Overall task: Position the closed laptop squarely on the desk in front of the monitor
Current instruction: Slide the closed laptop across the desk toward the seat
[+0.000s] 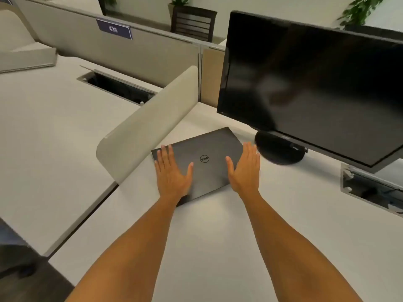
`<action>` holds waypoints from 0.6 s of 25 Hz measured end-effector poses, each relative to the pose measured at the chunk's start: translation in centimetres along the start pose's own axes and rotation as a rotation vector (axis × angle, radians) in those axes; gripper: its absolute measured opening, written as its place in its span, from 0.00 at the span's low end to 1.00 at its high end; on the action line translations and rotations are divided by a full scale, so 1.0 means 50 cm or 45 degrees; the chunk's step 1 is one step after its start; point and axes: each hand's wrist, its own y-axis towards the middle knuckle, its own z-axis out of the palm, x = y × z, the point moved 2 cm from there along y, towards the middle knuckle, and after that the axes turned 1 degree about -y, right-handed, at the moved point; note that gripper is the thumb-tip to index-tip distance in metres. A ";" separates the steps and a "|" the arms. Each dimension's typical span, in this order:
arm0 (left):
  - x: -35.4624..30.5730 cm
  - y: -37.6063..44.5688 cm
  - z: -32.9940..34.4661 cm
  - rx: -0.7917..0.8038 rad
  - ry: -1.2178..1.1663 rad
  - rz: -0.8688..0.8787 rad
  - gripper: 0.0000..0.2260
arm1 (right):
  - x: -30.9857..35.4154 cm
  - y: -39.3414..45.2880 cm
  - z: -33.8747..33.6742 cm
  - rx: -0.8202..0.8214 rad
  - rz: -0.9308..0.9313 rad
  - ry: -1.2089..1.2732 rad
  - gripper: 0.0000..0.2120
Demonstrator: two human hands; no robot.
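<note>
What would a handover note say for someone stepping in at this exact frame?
Left hand: open, flat on the lid of the closed Dell laptop, near its left side.
Right hand: open, at the laptop's right edge; contact unclear.
Laptop lies flat on the white desk, left of the monitor and its round base, turned at an angle.
Done: lid closed, laptop on desk.
Left: rotate and slide it square in front of the monitor.

The laptop (202, 162) lid looked matt grey; beside it, the monitor (309, 92) screen was glossy black, the desk (218, 247) smooth.
</note>
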 end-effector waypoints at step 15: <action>0.047 0.079 0.031 0.173 -0.294 -1.147 0.40 | -0.087 0.121 0.068 0.358 0.333 0.092 0.48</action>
